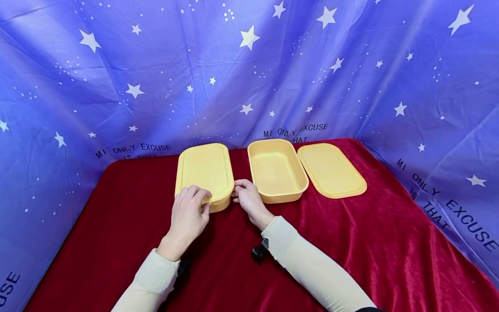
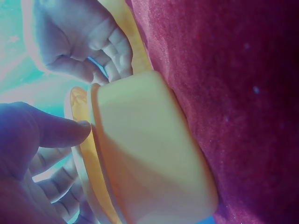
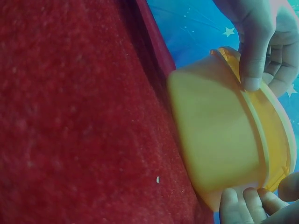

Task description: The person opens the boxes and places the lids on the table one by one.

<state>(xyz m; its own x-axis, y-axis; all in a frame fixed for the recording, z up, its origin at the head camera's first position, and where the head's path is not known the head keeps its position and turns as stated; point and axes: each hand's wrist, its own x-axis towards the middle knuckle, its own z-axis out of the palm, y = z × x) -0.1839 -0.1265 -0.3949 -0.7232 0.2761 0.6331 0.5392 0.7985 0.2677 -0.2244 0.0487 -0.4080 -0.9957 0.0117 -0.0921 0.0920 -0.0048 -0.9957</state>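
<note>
Both hands at the lidded box's near corners

The left hand (image 1: 188, 215) and right hand (image 1: 246, 197) pinch the rim of the lidded yellow box (image 1: 204, 173) on the red bench (image 1: 351, 242), fingers curled; likely working the lid, so even corner pressure comes next. An open box (image 1: 276, 170) and loose lid (image 1: 330, 170) lie beside it.

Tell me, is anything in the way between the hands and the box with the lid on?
No. Both the left hand and the right hand already touch the closed box at its near corners, pinching the lid's edge.
</note>
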